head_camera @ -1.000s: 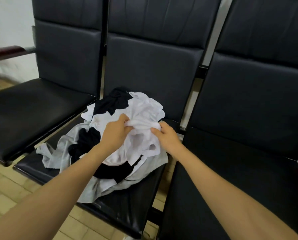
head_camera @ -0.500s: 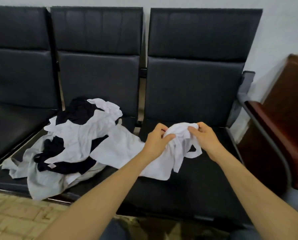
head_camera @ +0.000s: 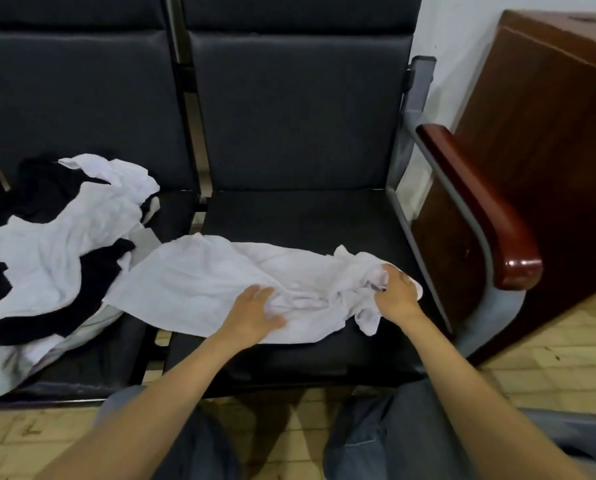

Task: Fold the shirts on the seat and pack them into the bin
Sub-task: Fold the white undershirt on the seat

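A white shirt [head_camera: 199, 275] lies spread and crumpled across the right black seat [head_camera: 303, 216]. My left hand [head_camera: 253, 311] rests flat on its middle with fingers spread. My right hand [head_camera: 395, 292] grips a bunched end of the same shirt near the seat's right edge. A heap of white, black and grey shirts [head_camera: 54, 244] sits on the neighbouring seat to the left, its edge touching the spread shirt. No bin is in view.
A wooden armrest [head_camera: 476, 206] on a grey frame bounds the right seat. A brown wooden cabinet [head_camera: 538, 140] stands just beyond it. Tiled floor [head_camera: 549, 344] and my knees in grey trousers [head_camera: 386, 441] lie below the seat's front edge.
The white shirt, held bunched above the right seat, now lies spread on it. My left hand let go and flattened on the cloth; my right hand moved right, still holding.
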The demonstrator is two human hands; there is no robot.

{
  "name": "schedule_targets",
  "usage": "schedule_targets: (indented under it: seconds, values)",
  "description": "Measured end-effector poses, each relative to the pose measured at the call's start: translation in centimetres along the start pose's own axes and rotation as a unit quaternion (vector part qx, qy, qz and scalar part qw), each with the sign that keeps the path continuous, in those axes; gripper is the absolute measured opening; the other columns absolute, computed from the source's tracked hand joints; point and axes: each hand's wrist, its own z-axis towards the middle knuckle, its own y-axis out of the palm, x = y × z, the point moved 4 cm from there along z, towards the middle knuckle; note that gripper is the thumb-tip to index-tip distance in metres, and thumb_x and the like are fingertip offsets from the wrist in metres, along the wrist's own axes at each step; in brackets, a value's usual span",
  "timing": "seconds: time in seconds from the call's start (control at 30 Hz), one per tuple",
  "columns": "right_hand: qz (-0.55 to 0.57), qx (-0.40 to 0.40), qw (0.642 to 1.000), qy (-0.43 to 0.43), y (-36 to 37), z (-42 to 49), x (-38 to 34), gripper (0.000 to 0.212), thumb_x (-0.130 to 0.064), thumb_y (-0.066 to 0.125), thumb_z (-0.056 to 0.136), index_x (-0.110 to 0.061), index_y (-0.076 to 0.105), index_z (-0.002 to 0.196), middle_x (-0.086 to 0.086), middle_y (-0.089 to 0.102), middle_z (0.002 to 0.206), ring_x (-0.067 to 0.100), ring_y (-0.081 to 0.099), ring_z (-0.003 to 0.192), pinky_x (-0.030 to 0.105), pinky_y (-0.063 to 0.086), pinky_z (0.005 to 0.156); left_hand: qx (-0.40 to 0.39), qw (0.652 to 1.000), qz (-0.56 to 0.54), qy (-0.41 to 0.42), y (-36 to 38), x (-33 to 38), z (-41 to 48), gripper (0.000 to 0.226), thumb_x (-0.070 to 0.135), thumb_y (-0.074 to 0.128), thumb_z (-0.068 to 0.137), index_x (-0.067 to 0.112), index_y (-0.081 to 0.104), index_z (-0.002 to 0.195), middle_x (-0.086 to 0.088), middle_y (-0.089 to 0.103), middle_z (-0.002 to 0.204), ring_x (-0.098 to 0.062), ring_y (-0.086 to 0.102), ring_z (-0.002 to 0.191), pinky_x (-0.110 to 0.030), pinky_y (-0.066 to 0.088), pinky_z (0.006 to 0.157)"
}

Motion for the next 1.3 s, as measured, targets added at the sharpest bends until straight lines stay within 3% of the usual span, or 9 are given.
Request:
schedule_targets:
  seconds: [0.23,0.33,0.53,0.63,0.77,0.83,1.0,1.17,1.3]
  values:
    - [0.052,-0.005,0.997,0.061,0.9,0.5,1.7,0.039,-0.027,0.053,0.091,-0.012,0.051,0.128,0.013,0.058,0.119,0.034,0.049,0.115,0.041,0.045,0.093,0.092,0.982,0.160,-0.035,-1.7,-0.1,4.5,0.055,0.026,0.039,0.100,0.021,0.017,0.150,-0.011,0.001,0.159,-0.027,-0.002,0.146,-0.045,0.004,0.118]
    - [0.043,0.044,0.998,0.019,0.3,-0.1,1.2,0.026,-0.027,0.054,0.092,-0.013,0.061,0.113,0.008,0.061,0.109,0.029,0.047,0.114,0.042,0.040,0.096,0.165,0.981,0.074,0.076,-1.0,3.5,5.2,0.056,0.019,0.051,0.096,0.016,0.030,0.147,-0.009,0.014,0.157,-0.024,0.010,0.145,-0.032,0.010,0.116]
    - [0.331,0.099,0.936,-0.068,-2.1,-2.1,0.2,0.012,-0.032,0.056,0.094,-0.023,0.062,0.098,-0.002,0.065,0.096,0.012,0.061,0.091,0.027,0.049,0.078,-0.018,0.983,0.026,0.181,2.1,7.9,6.1,0.059,0.038,0.063,0.087,0.030,0.040,0.141,0.007,0.053,0.131,-0.016,0.049,0.121,-0.029,0.040,0.098]
    - [0.415,0.141,0.898,-0.030,-3.0,-2.3,1.1,0.007,-0.024,0.057,0.094,-0.021,0.061,0.099,-0.005,0.065,0.089,0.013,0.062,0.085,0.018,0.047,0.070,0.098,0.986,-0.020,0.130,-0.1,6.8,7.1,0.026,0.018,0.054,0.094,0.016,0.060,0.119,-0.001,0.064,0.114,-0.022,0.058,0.107,-0.030,0.045,0.089]
    - [0.538,0.074,0.840,0.007,-3.0,-1.4,2.1,0.026,-0.012,0.063,0.090,-0.020,0.058,0.114,-0.004,0.067,0.082,0.009,0.065,0.085,0.019,0.051,0.079,0.249,0.955,-0.097,0.126,-4.3,6.4,6.9,0.040,0.001,0.053,0.092,0.008,0.048,0.131,-0.012,0.045,0.137,-0.024,0.044,0.125,-0.014,0.030,0.096]
    - [0.505,0.076,0.860,0.010,-2.5,-1.1,2.4,0.030,-0.004,0.061,0.090,-0.019,0.056,0.116,-0.001,0.068,0.091,0.014,0.065,0.095,0.028,0.050,0.090,0.259,0.959,0.005,0.114,-4.1,6.5,5.9,0.054,0.000,0.057,0.089,0.007,0.038,0.140,-0.017,0.026,0.148,-0.029,0.030,0.133,-0.024,0.027,0.105]
    - [0.236,0.043,0.970,-0.036,-0.5,-0.7,1.5,0.032,-0.021,0.065,0.089,-0.014,0.059,0.120,0.002,0.059,0.112,0.019,0.055,0.112,0.023,0.041,0.089,0.207,0.950,0.134,0.194,1.7,8.2,2.1,0.029,0.033,0.058,0.090,0.009,0.059,0.107,-0.007,0.052,0.111,-0.025,0.051,0.101,-0.027,0.037,0.080]
    - [-0.037,-0.061,0.996,-0.058,1.6,-0.8,1.8,0.036,-0.030,0.063,0.086,-0.013,0.057,0.117,0.006,0.055,0.116,0.028,0.047,0.114,0.036,0.042,0.091,0.146,0.954,0.226,0.133,5.5,7.2,2.3,0.041,0.044,0.042,0.098,0.018,0.048,0.129,-0.003,0.049,0.120,-0.021,0.045,0.112,-0.027,0.031,0.093]
    - [0.198,0.081,0.977,0.013,-1.2,-1.1,2.8,0.010,-0.012,0.050,0.093,-0.015,0.059,0.095,0.005,0.061,0.092,0.021,0.058,0.085,0.026,0.042,0.071,0.104,0.953,0.208,0.192,4.3,7.3,1.0,0.023,0.030,0.051,0.093,0.017,0.061,0.108,-0.001,0.050,0.109,-0.019,0.043,0.106,-0.024,0.029,0.090]
